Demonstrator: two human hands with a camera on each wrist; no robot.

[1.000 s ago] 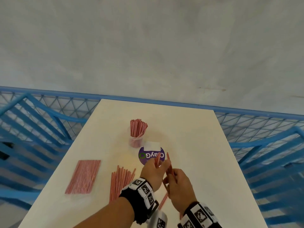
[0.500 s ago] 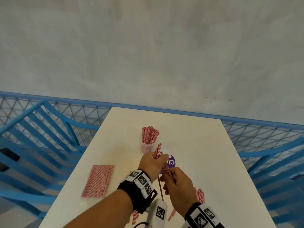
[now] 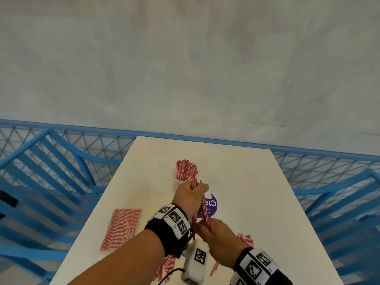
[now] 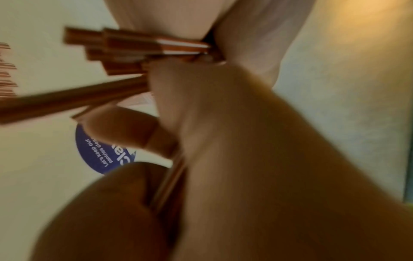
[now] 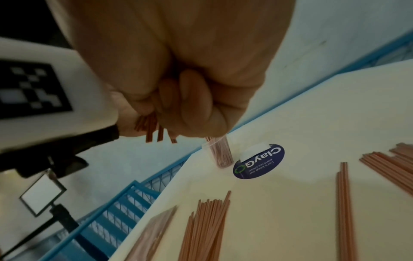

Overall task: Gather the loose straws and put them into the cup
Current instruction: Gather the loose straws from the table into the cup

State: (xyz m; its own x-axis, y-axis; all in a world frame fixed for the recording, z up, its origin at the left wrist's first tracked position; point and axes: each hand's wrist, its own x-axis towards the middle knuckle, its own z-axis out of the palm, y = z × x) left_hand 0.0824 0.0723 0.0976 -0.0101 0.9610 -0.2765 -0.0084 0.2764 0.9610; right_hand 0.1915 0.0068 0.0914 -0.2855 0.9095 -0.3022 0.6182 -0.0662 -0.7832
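Lying flat at the left of the smooth white table [image 3: 246,182] is a neat sheet of thin red-striped straws [image 3: 121,228]. The left hand [image 3: 190,197] curls around a bundle of straws [image 3: 202,204], upright just beside the clear cup [image 5: 220,154] already full of straws; the right hand [image 3: 218,239] pinches the bundle's lower end.

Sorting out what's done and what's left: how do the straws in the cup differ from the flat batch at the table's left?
The straws in the cup stand upright and fan out at the top; the flat batch lies on the table in a neat, side-by-side rectangle. The cup straws are already put away; the flat batch lies untouched, away from both hands. Both are red-and-white striped.
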